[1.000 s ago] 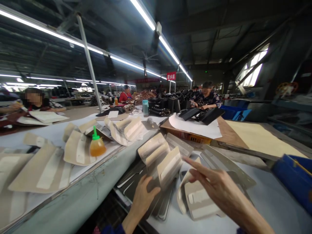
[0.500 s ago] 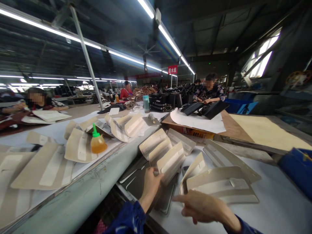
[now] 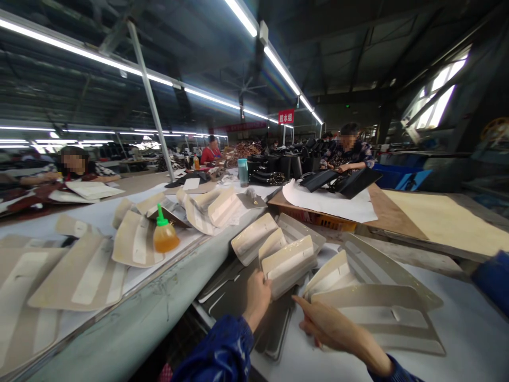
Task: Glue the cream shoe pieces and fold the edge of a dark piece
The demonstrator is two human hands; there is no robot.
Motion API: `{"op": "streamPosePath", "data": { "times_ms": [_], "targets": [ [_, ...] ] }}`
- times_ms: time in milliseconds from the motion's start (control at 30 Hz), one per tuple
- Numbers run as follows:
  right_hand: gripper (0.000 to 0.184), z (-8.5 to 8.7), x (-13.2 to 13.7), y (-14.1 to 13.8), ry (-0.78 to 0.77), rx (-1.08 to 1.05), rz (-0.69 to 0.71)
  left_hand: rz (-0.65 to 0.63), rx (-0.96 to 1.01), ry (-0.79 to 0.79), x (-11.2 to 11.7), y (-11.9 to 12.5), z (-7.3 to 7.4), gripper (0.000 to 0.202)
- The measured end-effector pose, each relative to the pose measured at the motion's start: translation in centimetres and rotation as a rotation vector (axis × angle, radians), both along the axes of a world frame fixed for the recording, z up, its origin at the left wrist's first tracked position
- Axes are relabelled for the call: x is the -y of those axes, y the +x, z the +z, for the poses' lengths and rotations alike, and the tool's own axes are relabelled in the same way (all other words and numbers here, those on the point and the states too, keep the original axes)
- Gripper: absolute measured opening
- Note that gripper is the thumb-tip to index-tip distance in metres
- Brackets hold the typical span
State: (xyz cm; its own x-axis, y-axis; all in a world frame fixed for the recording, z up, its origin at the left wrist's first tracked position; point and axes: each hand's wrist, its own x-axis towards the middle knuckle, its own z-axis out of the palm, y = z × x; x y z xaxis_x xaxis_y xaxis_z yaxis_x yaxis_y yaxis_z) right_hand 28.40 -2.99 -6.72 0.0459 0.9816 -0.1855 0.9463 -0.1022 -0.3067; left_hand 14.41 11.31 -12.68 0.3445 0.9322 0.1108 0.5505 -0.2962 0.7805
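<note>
Left hand (image 3: 257, 293) grips the lower edge of a folded beige panel (image 3: 288, 263); right hand (image 3: 324, 329) hovers open beside it, forefinger out, holding nothing. Sound practice: support the panel's free end before lifting, avoiding creases.

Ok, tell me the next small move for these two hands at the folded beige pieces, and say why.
Probably bring the right hand across to the folded beige piece and take its free side. The left hand grips only its lower left corner, and the piece stands tilted against the stack behind it; the right hand is empty, forefinger pointing toward it, just short of touching.
</note>
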Motion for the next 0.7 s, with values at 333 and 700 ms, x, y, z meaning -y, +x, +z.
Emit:
{"op": "streamPosePath", "data": {
  "times_ms": [333, 700],
  "targets": [
    [0.049, -1.7, -1.1, 2.3, 0.001, -0.105, 0.059, -0.007, -0.155, 0.035, -0.2, 2.1, 0.8, 0.014],
    [0.042, -5.7, -3.0, 6.5, 0.082, -0.042, 0.005, -0.121, -0.110, -0.044, 0.3, 5.4, 1.6, 0.017]
  ]
}}
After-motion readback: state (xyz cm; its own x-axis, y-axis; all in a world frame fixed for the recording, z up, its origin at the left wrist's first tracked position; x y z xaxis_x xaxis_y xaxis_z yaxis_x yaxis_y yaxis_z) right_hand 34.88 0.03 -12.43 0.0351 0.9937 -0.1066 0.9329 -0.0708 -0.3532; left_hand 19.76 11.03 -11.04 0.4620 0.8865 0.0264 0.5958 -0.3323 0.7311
